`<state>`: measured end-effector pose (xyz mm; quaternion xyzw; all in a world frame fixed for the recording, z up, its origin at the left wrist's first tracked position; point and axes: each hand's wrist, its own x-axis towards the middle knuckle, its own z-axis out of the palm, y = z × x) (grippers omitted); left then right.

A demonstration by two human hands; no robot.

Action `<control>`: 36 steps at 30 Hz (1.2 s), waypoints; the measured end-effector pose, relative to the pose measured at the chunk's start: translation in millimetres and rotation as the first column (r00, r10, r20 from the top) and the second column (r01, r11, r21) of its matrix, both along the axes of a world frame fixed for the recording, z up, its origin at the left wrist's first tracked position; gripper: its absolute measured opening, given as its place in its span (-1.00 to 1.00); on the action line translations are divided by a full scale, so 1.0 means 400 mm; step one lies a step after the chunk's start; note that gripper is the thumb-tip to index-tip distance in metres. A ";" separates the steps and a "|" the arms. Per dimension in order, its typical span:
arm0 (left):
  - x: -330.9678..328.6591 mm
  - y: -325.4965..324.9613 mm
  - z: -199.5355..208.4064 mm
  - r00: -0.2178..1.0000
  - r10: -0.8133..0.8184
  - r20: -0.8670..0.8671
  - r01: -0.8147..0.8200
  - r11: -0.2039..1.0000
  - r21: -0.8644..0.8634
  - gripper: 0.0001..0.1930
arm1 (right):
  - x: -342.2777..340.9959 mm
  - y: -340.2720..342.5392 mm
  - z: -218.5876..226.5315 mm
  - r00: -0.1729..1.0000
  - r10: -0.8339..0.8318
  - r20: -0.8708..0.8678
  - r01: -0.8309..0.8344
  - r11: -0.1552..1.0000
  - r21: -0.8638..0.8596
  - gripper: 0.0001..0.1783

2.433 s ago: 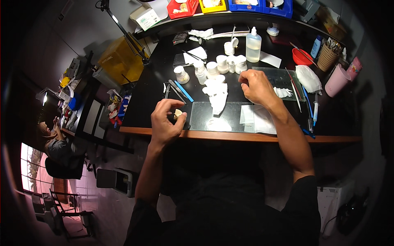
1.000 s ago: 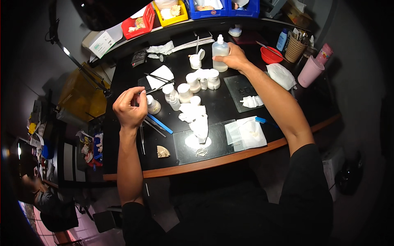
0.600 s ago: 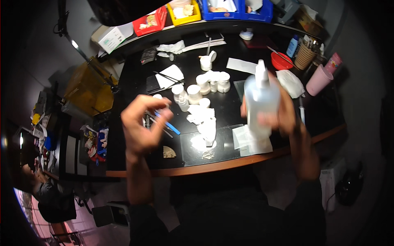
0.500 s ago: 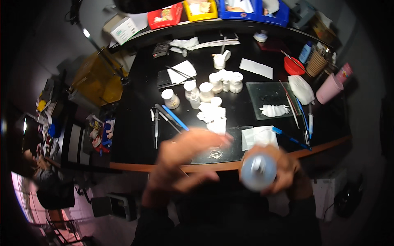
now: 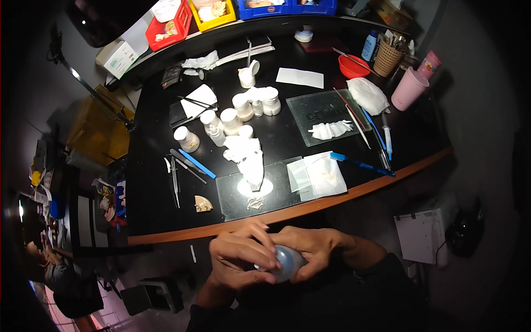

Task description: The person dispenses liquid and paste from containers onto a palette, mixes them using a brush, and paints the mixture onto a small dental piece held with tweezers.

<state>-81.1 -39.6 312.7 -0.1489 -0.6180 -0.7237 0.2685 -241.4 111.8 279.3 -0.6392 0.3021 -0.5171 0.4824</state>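
Just off the front edge of the bench, both my hands are on a small translucent, bluish bottle point(image 5: 288, 263). My right hand point(image 5: 318, 248) grips its body from the right. The fingers of my left hand point(image 5: 239, 255) curl over its left end and hide that part. On the bench beyond lies a glass plate point(image 5: 229, 191) with a small pale smear point(image 5: 255, 203) on it. To the plate's left is a tan wedge-shaped piece point(image 5: 203, 203). Crumpled white tissue point(image 5: 251, 160) lies over the plate's far part.
Several white-capped jars point(image 5: 230, 120) stand mid-bench. Tweezers point(image 5: 175, 182) and a blue-handled tool point(image 5: 197, 163) lie at left. A white packet point(image 5: 326, 176), a blue pen point(image 5: 362, 164) and a second glass plate point(image 5: 310, 105) are at right, with a pink tumbler point(image 5: 409, 88) behind.
My left hand has come in from the left and closed onto the bottle. The bottle and my right hand have moved left, and the view has turned.
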 end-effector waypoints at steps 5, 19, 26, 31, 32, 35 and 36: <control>0.010 0.009 0.012 0.877 0.480 -0.018 -0.466 0.841 -0.273 -0.44 | 0.000 0.024 0.029 0.986 -0.122 -0.113 0.135 0.984 0.116 -0.29; -0.004 -0.034 0.164 0.936 0.216 0.277 0.013 0.767 -0.642 -0.61 | -0.024 0.057 0.023 0.959 -0.190 -0.211 0.216 0.971 0.105 -0.31; 0.019 -0.077 0.128 0.946 0.202 0.252 0.071 0.631 -0.772 -0.62 | -0.012 0.058 0.011 0.936 -0.231 -0.265 0.264 0.960 0.095 -0.28; 0.012 -0.050 0.148 0.946 0.215 0.241 0.008 0.731 -0.683 -0.57 | -0.019 0.062 0.022 0.930 -0.230 -0.287 0.260 0.963 0.071 -0.29; 0.016 -0.050 0.144 0.948 0.205 0.243 0.033 0.698 -0.716 -0.59 | -0.019 0.064 0.021 0.929 -0.240 -0.280 0.270 0.960 0.071 -0.28; 0.011 -0.047 0.118 0.949 0.220 0.224 0.015 0.680 -0.733 -0.68 | -0.016 0.070 0.015 0.915 -0.280 -0.290 0.308 0.950 0.055 -0.27; 0.012 -0.049 0.117 0.944 0.254 0.211 0.001 0.637 -0.771 -0.70 | -0.015 0.071 0.015 0.903 -0.306 -0.302 0.332 0.943 0.038 -0.26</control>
